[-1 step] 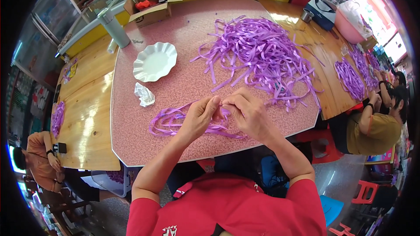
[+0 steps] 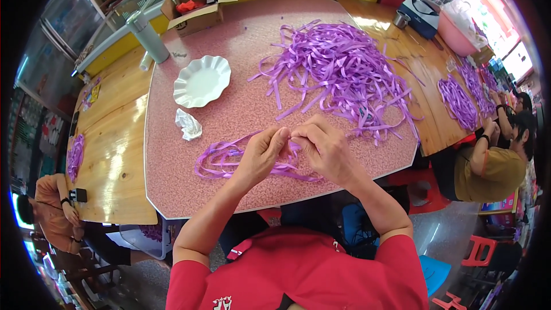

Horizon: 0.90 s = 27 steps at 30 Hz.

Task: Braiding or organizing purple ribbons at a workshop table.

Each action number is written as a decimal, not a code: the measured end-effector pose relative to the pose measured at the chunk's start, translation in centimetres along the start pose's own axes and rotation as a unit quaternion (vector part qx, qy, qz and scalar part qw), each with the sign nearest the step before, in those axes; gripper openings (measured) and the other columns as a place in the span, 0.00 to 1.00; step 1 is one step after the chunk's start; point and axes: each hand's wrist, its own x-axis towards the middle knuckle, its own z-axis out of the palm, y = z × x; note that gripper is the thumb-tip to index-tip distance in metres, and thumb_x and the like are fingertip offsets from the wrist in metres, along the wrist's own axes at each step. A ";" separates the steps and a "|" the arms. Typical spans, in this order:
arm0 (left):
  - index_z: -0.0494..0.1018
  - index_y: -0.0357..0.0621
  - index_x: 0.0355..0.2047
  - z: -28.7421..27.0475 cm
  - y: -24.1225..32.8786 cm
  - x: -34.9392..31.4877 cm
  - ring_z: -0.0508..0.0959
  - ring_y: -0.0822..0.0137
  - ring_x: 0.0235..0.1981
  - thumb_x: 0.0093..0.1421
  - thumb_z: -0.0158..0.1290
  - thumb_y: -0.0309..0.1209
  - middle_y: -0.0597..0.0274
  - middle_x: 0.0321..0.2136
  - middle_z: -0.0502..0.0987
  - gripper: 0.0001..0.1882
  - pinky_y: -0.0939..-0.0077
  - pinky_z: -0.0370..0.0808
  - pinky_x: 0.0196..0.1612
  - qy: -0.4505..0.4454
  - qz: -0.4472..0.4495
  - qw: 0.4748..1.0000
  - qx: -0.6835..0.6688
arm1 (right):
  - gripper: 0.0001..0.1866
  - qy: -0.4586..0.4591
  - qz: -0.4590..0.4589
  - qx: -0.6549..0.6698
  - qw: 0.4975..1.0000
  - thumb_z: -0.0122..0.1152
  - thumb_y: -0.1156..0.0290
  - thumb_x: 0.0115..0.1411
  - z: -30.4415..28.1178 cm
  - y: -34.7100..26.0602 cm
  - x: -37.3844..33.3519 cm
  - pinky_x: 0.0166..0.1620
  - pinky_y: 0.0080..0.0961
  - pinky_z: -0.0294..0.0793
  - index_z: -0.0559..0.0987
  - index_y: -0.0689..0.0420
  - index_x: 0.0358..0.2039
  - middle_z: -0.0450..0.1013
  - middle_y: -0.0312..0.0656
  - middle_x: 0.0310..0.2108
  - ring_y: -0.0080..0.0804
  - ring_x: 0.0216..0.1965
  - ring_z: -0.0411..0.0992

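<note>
Over the near middle of the pink table, my left hand (image 2: 266, 150) and my right hand (image 2: 322, 144) meet at the fingertips. Both are closed in a pinch on a purple ribbon (image 2: 294, 148), part of which shows between them. Fingers cover the exact spot they grip. Beneath and to the left of my hands, loops of purple ribbon (image 2: 217, 161) lie on the table. A large tangled pile of purple ribbons (image 2: 338, 63) spreads beyond my right hand.
Left of the pile stand a white fluted bowl (image 2: 202, 81), a crumpled white tissue (image 2: 188, 125), a grey-green bottle (image 2: 148, 37) and an open cardboard box (image 2: 195, 17). People sit at wooden tables (image 2: 117, 161) on both sides, with more ribbon bundles (image 2: 457, 103) at the right.
</note>
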 end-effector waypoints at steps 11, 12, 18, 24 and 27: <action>0.68 0.38 0.43 0.4 -0.1 -2.1 0.75 0.74 0.39 0.72 0.51 0.33 0.65 0.35 0.75 0.09 0.78 0.72 0.46 -0.013 0.060 0.996 -0.067 | 0.07 -0.088 0.107 0.131 0.982 0.64 0.79 0.62 -1.5 -0.2 -0.6 0.33 0.22 0.71 0.82 0.63 0.40 0.74 0.38 0.33 0.24 0.31 0.73; 0.68 0.38 0.43 0.3 0.1 -2.3 0.75 0.74 0.39 0.72 0.51 0.33 0.65 0.35 0.75 0.09 0.78 0.72 0.46 -0.014 0.059 0.996 -0.067 | 0.07 -0.105 0.140 0.190 0.966 0.63 0.79 0.63 -1.6 -0.2 -0.6 0.33 0.20 0.70 0.82 0.63 0.41 0.75 0.36 0.33 0.20 0.32 0.72; 0.72 0.38 0.39 -0.2 -0.1 -2.9 0.77 0.73 0.43 0.68 0.57 0.29 0.62 0.38 0.77 0.07 0.76 0.73 0.50 0.000 0.041 0.999 0.024 | 0.07 -0.129 0.261 0.319 0.902 0.64 0.77 0.64 -2.8 -0.9 -0.2 0.34 0.14 0.69 0.82 0.62 0.42 0.76 0.32 0.34 0.13 0.32 0.70; 0.74 0.40 0.38 1.3 0.4 -3.9 0.80 0.67 0.40 0.65 0.58 0.24 0.57 0.39 0.79 0.04 0.67 0.76 0.52 0.013 0.092 0.972 -0.215 | 0.08 -0.054 0.343 0.407 0.845 0.66 0.74 0.64 -2.1 0.2 -1.2 0.36 0.13 0.71 0.83 0.62 0.42 0.78 0.31 0.33 0.14 0.33 0.73; 0.74 0.40 0.38 2.1 -0.9 -3.9 0.81 0.65 0.39 0.63 0.59 0.23 0.54 0.41 0.80 0.05 0.65 0.77 0.50 0.048 0.117 0.944 -0.304 | 0.09 -0.061 0.350 0.396 0.847 0.67 0.73 0.64 -0.4 0.2 -2.2 0.38 0.14 0.73 0.83 0.62 0.42 0.79 0.32 0.33 0.15 0.34 0.74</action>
